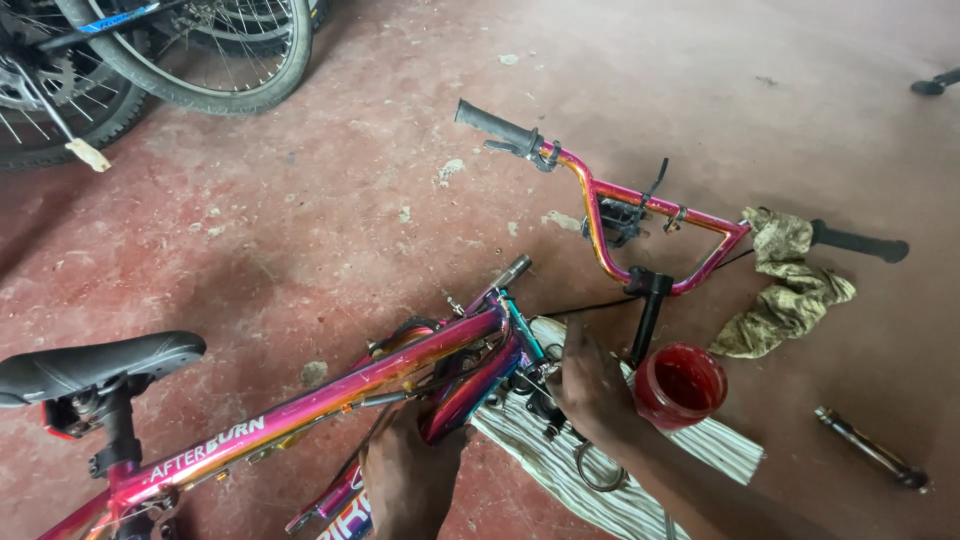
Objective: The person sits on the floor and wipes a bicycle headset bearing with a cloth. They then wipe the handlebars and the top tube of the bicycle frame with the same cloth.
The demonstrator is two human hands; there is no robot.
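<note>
On red concrete floor (350,200), items large to small:
1. Bike frame (330,395), pink/purple, lying low w/ saddle (95,365) at left; head end propped over striped cloth (560,450), prob. to keep parts off grit.
2. Handlebar (640,205), off frame, lying beyond.
3. Rag (785,285), crumpled, by right grip.
4. Red tub (682,385), open, just beside right hand.
5. Hands: left hand (405,470) clamped under frame, steadying; right hand (590,385) at head end, grip can't tell.
</note>
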